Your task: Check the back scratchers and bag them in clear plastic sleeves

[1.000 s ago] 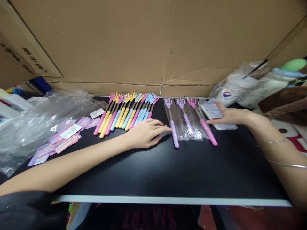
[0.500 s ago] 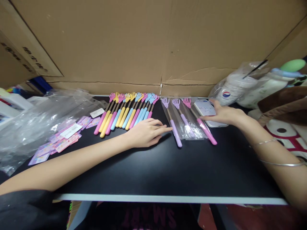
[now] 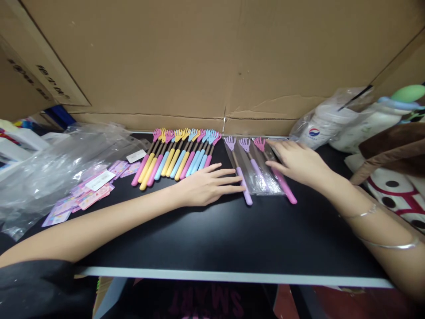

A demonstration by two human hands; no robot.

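Three back scratchers lie side by side on or in clear plastic sleeves: a purple one (image 3: 244, 185) at the left, another purple one (image 3: 257, 168) in the middle and a pink one (image 3: 286, 188) at the right. My left hand (image 3: 209, 184) rests palm down, fingers spread, with its fingertips at the handle of the left purple scratcher. My right hand (image 3: 297, 161) is stretched out flat beside the pink scratcher, its thumb reaching over the shaft. To the left, a row of several pink, yellow and blue back scratchers (image 3: 172, 161) lies close together.
Clear plastic bags (image 3: 63, 164) and colourful cards (image 3: 94, 195) cover the left of the black table (image 3: 212, 239). A white cup with a Pepsi logo (image 3: 320, 126), a bottle (image 3: 372, 117) and a brown-and-white bag (image 3: 388, 164) stand at right. Cardboard (image 3: 159, 62) walls the back.
My right hand has come off the phone and moved left to the pink scratcher; the phone is now hidden. The pink handle has shifted slightly left. My left fingers have spread further over the purple handle.
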